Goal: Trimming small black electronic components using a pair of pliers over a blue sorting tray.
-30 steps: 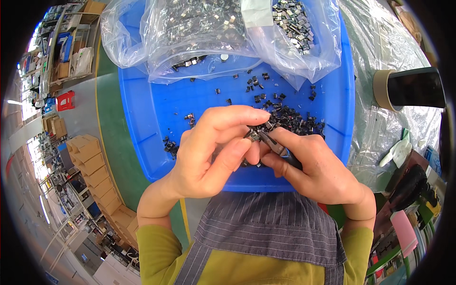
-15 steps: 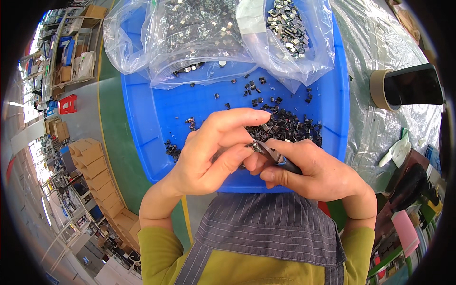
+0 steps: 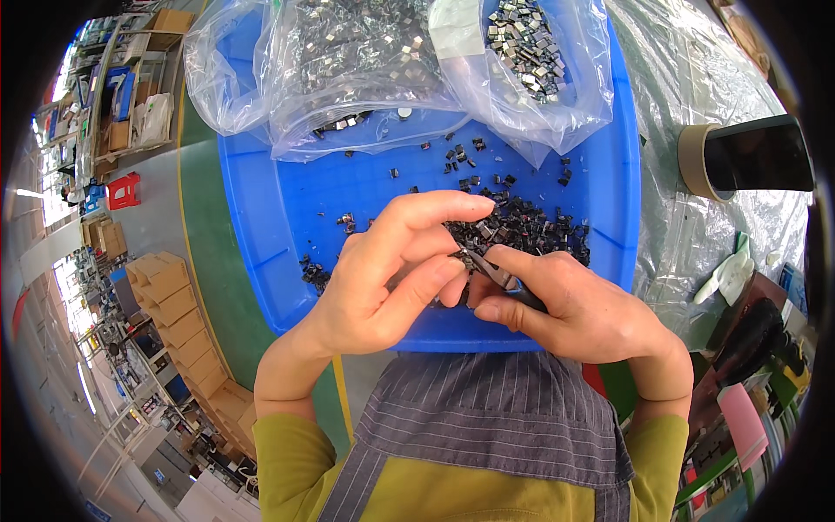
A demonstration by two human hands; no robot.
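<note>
My right hand is closed around small pliers with dark handles and a blue trim. Their narrow jaws point left toward the fingertips of my left hand. The left thumb and a fingertip pinch at the jaw tips, where a small dark part partly shows; its shape is too small to make out. My left index finger arches above, away from the pliers. Both hands are over a blue tray. Behind them lies a pile of small black and metallic pieces, partly hidden by my hands.
Two clear plastic bags of small metallic pieces, a left bag and a right bag, lie across the tray's far end. On the plastic-covered table at right are a tape roll, a black object and a white glove.
The pliers and right hand have shifted slightly, and the jaws look a little more apart from the left thumb. The left hand holds nearly the same pose.
</note>
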